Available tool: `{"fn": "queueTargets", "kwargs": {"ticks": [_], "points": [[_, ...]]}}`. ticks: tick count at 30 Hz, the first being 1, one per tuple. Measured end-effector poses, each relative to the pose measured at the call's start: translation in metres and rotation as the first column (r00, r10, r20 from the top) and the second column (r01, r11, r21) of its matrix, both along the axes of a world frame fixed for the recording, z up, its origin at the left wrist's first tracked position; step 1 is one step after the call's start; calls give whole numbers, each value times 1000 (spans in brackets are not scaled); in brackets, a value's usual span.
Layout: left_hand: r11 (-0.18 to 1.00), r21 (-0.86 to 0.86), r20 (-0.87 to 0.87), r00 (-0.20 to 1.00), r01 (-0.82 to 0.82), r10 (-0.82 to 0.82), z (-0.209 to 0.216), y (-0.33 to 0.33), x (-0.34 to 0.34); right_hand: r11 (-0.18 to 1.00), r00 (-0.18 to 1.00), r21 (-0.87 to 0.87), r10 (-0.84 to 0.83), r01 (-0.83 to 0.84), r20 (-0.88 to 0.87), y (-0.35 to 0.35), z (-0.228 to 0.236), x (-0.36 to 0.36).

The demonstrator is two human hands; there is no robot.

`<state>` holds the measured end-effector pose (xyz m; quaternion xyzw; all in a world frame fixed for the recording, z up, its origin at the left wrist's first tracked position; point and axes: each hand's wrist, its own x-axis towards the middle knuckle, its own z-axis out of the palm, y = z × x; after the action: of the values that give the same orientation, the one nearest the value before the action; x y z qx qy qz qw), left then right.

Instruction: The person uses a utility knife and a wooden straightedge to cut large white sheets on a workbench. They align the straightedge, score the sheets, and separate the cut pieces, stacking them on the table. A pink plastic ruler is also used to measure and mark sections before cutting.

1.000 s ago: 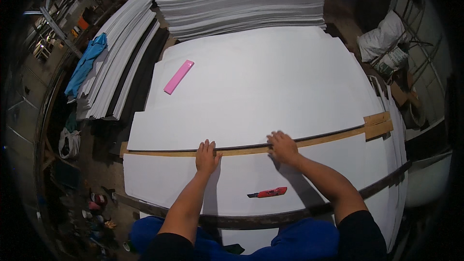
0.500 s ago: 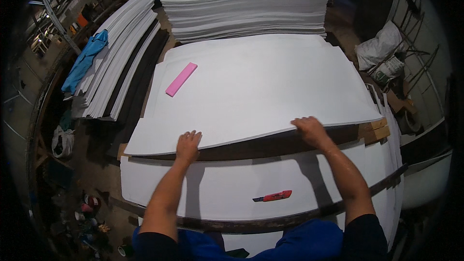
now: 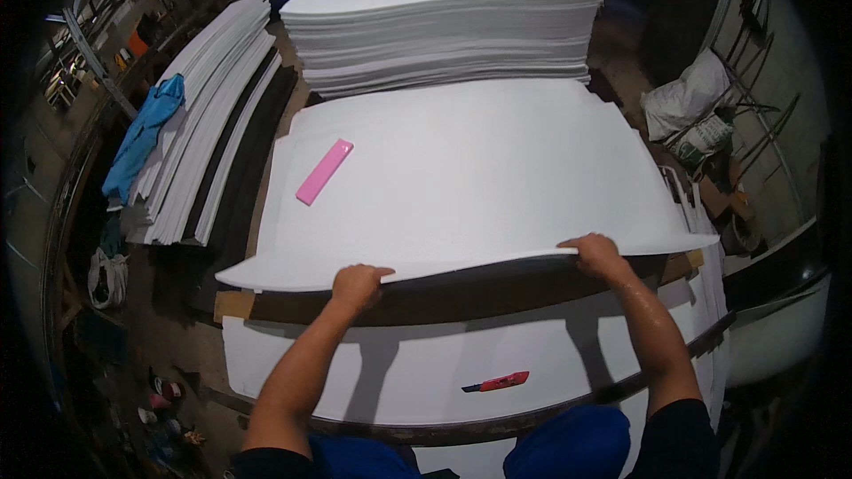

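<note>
A large white foam-like sheet (image 3: pixel 461 186) lies in front of me, its near edge lifted and curling upward. My left hand (image 3: pixel 358 287) is closed on that edge left of the middle, thumb pointing right along the top. Farther right, my right hand (image 3: pixel 596 257) grips the same edge, thumb pointing left. The fingers of both hands are partly hidden under the sheet. On the sheet's left part rests a flat pink bar (image 3: pixel 325 172). Nearer to me, a red utility knife (image 3: pixel 497 381) lies on a lower white surface (image 3: pixel 302 381), touched by neither hand.
Behind the sheet stands a tall stack of white sheets (image 3: pixel 444 35). A second, leaning stack (image 3: pixel 200 115) is at the left, with a blue cloth (image 3: pixel 144 137) over it. White sacks (image 3: pixel 688 98) lie at the right. A dark bar (image 3: pixel 426 434) runs along the near side.
Both hands have taken hold of the near edge and raised it, so it now bows upward with its corners lifted. The view has shifted slightly; the pink bar and knife stay on their surfaces.
</note>
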<state>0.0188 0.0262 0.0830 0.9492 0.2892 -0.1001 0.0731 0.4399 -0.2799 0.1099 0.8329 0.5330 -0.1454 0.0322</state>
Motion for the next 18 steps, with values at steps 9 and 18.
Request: {"fn": "queueTargets", "kwargs": {"ticks": [9,18], "points": [[999,5,218,975,46,-46,113,-46,-37,990,992,74,123,-120,-39,-66,82,-41],[982,-186,41,999,22,-15,300,-189,-98,993,978,-113,17,-41,-206,-188,269,-94]]}}
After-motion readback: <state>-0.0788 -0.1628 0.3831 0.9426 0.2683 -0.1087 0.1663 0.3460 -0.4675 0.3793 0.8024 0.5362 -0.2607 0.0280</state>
